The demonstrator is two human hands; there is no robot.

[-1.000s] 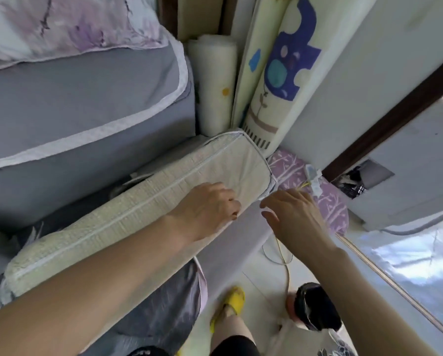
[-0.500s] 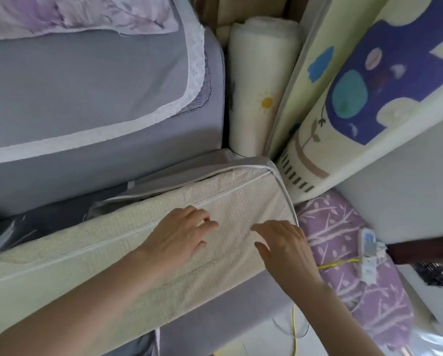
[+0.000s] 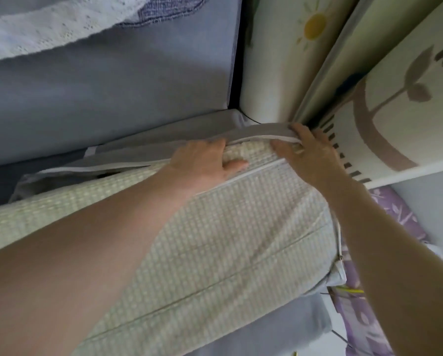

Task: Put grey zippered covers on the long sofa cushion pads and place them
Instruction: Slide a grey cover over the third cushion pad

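Observation:
A long pale green woven cushion pad (image 3: 235, 240) lies across the view on the sofa seat. The grey zippered cover (image 3: 179, 147) wraps its far side, its white-edged opening running along the pad's top. My left hand (image 3: 205, 163) rests on the pad's far edge with its fingertips tucked under the cover's edge. My right hand (image 3: 305, 152) grips the cover's edge at the pad's far right corner and lifts it. The zipper pull (image 3: 341, 258) hangs at the pad's right end.
A grey sofa back cushion (image 3: 107, 93) with a white lace cloth (image 3: 48, 34) rises behind the pad. Rolled and folded play mats (image 3: 369, 73) stand close against the right corner. A purple patterned cushion (image 3: 395, 227) lies at the right, below the mats.
Both hands moved from the pad's top face up to its far edge. My right hand took hold of the cover's edge at the corner. The camera has come much closer.

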